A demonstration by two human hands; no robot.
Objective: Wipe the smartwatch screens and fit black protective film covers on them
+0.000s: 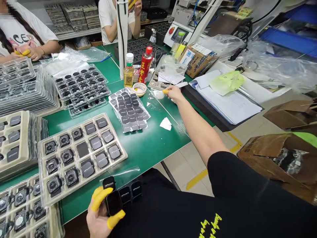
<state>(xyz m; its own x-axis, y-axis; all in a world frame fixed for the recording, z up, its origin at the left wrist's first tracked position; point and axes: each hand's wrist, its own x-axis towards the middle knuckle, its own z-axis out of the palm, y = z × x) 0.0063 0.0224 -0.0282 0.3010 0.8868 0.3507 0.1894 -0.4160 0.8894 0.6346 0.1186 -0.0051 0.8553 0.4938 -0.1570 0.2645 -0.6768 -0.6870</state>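
My left hand (pixel 100 211), in yellow finger cots, grips a dark square smartwatch body (pixel 114 202) by its edges, low in front of my black shirt. Right beside the watch is a clear sheet (pixel 130 171) with several black square stickers (pixel 136 187) printed HiFuture. Across the green table, my outstretched right hand (pixel 174 94) has its fingers drawn together; whatever they hold, if anything, is hidden. Crumpled clear film (pixel 156 103) lies just below its fingertips. Between my hands is a beige tray (pixel 123 150) of watch bodies, some with their backs up and others under grey squares.
Sticker sheets (pixel 129 110) lie mid-table near a tape roll (pixel 139 89), a red bottle (pixel 145 65) and an oil-coloured bottle (pixel 128 71). Stacked trays (pixel 17 99) crowd the left. A white post (pixel 122 39) rises behind. Two people sit opposite. An open carton (pixel 262 158) stands right.
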